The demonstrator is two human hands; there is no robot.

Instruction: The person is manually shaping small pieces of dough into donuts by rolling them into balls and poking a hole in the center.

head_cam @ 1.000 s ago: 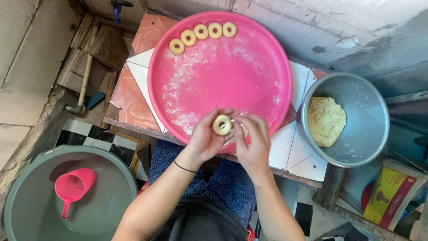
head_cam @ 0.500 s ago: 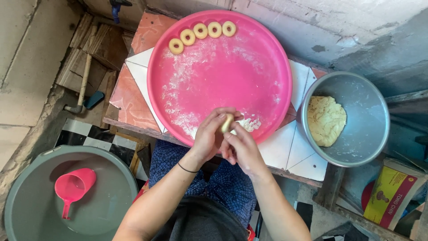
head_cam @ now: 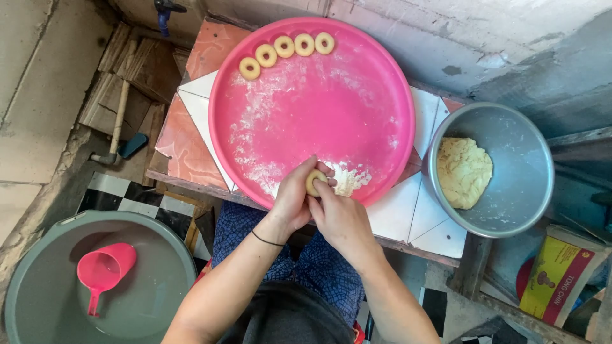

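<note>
My left hand (head_cam: 294,196) and my right hand (head_cam: 341,215) meet over the near rim of a big round pink tray (head_cam: 376,70). Both pinch a small pale dough piece (head_cam: 314,183), seen edge-on between the fingertips. A heap of white flour (head_cam: 347,178) lies on the tray just right of the hands. Several ring-shaped dough pieces (head_cam: 284,46) sit in a curved row along the tray's far left rim. A thin black band circles my left wrist.
A metal bowl (head_cam: 529,172) at the right holds a lump of yellow dough (head_cam: 464,172). At lower left a grey basin (head_cam: 38,267) contains a pink scoop (head_cam: 102,271). The tray rests on a tiled bench (head_cam: 185,134). A yellow bag (head_cam: 561,271) stands at lower right.
The dough ring, held flat and facing up a second ago, has been turned on edge between my fingers. My hands have shifted slightly but remain at the tray's near rim.
</note>
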